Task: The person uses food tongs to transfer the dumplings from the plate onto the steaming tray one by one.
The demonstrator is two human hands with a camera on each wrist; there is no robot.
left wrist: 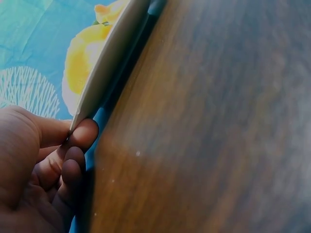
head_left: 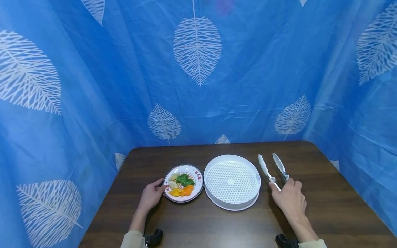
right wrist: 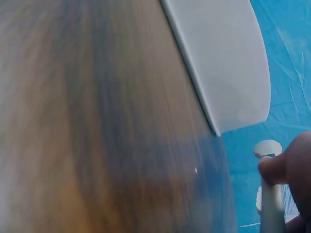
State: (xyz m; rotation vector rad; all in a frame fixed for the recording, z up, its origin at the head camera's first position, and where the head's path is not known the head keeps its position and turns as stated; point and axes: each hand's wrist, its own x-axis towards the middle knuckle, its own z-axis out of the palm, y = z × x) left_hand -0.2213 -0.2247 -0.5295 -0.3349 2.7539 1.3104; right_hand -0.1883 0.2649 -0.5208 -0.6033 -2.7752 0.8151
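Tongs [head_left: 273, 168] lie on the table [head_left: 325, 206] just right of the white perforated tray [head_left: 232, 181], my right hand [head_left: 289, 199] curled round their handles; my left hand [head_left: 152, 195] pinches the food plate's [head_left: 183, 187] rim.

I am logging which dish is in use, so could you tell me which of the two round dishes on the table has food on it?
The small plate touched by the left hand; it carries green, yellow and orange pieces.
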